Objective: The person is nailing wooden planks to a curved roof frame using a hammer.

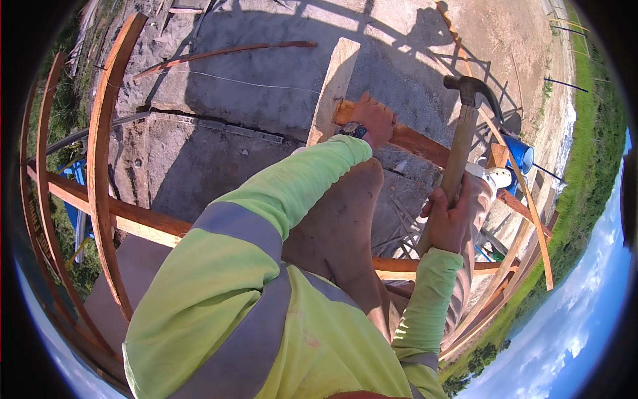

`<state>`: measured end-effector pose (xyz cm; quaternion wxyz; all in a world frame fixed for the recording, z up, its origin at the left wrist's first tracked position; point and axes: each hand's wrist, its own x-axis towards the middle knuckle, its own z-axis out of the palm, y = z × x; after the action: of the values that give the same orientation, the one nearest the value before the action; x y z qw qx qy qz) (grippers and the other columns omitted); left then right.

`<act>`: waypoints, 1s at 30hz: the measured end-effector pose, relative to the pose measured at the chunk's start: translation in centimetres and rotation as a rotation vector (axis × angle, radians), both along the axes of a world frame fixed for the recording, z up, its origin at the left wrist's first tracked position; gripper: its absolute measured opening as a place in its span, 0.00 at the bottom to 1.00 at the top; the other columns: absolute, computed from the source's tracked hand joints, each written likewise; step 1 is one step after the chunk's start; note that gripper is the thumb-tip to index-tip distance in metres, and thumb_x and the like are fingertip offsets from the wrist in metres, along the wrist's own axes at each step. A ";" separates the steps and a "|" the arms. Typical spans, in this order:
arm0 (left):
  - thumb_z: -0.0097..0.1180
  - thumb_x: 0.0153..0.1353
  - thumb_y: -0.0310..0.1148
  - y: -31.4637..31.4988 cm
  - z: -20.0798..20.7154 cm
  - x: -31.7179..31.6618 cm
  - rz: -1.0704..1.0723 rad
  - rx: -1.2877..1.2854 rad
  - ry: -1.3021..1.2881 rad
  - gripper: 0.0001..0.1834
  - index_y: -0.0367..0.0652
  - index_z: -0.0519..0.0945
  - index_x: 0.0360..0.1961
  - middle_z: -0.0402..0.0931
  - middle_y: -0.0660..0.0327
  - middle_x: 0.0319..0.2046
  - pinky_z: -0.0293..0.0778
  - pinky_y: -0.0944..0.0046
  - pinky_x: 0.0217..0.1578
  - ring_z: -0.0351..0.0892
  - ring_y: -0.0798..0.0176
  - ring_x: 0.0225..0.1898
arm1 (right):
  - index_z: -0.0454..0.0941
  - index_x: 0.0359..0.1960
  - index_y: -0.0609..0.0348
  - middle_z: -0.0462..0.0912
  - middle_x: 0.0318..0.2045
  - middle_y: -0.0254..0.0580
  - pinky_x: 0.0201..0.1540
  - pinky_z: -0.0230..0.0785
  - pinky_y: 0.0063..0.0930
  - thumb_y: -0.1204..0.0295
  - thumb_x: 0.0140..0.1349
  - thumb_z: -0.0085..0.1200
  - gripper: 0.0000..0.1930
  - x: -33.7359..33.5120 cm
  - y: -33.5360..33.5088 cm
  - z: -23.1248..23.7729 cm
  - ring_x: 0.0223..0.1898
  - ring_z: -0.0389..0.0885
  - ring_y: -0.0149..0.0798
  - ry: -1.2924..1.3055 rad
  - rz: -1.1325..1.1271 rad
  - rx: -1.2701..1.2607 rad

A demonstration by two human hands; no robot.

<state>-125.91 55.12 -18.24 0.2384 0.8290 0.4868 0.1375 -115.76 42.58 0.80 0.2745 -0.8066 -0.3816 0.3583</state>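
Note:
A claw hammer (458,147) with a dark metal head and a wooden handle stands raised on the right. Wrapped round the lower part of its handle is my right hand (446,221). My left hand (377,120), with a dark watch at the wrist, is closed over a reddish wooden beam (420,144); its fingertips are partly hidden. Just left of that hand, a pale board (333,86) crosses the beam's end. The hammer head is apart from both the board and the beam.
Another beam (146,223) runs below my arms, with curved-looking timbers (106,133) on the left. Concrete ground (252,86) lies far below, with a loose wooden strip (226,52). A blue drum (520,154) and a white shoe (490,177) show on the right.

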 end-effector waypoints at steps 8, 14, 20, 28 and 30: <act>0.41 0.61 0.38 1.0 0.4 0.0 -0.040 -0.063 0.030 0.15 0.46 0.81 0.32 0.79 0.56 0.34 0.49 0.51 0.60 0.73 0.56 0.45 | 0.50 0.62 0.59 0.75 0.22 0.47 0.19 0.67 0.31 0.70 0.62 0.45 0.28 1.0 -4.4 -4.2 0.19 0.75 0.36 -0.440 0.129 -0.166; 0.43 0.56 0.36 -1.9 -2.1 -0.1 0.001 -0.057 -0.095 0.14 0.47 0.81 0.34 0.77 0.53 0.38 0.41 0.45 0.64 0.71 0.52 0.49 | 0.52 0.61 0.54 0.73 0.20 0.46 0.19 0.67 0.34 0.70 0.61 0.44 0.26 0.9 -3.2 -3.3 0.17 0.75 0.38 -0.150 0.150 -0.530; 0.46 0.56 0.37 0.6 -2.0 0.1 -0.004 0.020 -0.044 0.11 0.46 0.80 0.31 0.78 0.59 0.34 0.48 0.49 0.63 0.73 0.57 0.46 | 0.59 0.57 0.56 0.66 0.18 0.32 0.13 0.61 0.22 0.70 0.63 0.43 0.20 1.3 -0.6 -1.6 0.12 0.64 0.27 0.033 -0.091 -0.211; 0.40 0.62 0.39 3.5 -0.1 -2.1 0.129 -0.289 -0.409 0.16 0.41 0.78 0.34 0.78 0.52 0.33 0.62 0.51 0.50 0.77 0.54 0.39 | 0.60 0.55 0.55 0.67 0.20 0.34 0.14 0.61 0.21 0.70 0.65 0.42 0.18 -0.6 -2.5 -0.9 0.13 0.66 0.27 0.286 -0.237 -0.089; 0.41 0.63 0.39 5.6 0.8 -4.4 0.346 -0.435 -0.716 0.15 0.37 0.74 0.34 0.77 0.51 0.30 0.70 0.54 0.39 0.77 0.51 0.34 | 0.60 0.55 0.55 0.68 0.20 0.35 0.14 0.62 0.21 0.70 0.65 0.42 0.18 -1.7 -3.4 -1.0 0.14 0.66 0.27 0.340 -0.283 -0.078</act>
<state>-130.33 60.70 -17.45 0.5339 0.5663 0.5228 0.3478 -117.50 39.20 -0.25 0.3511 -0.7901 -0.1986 0.4616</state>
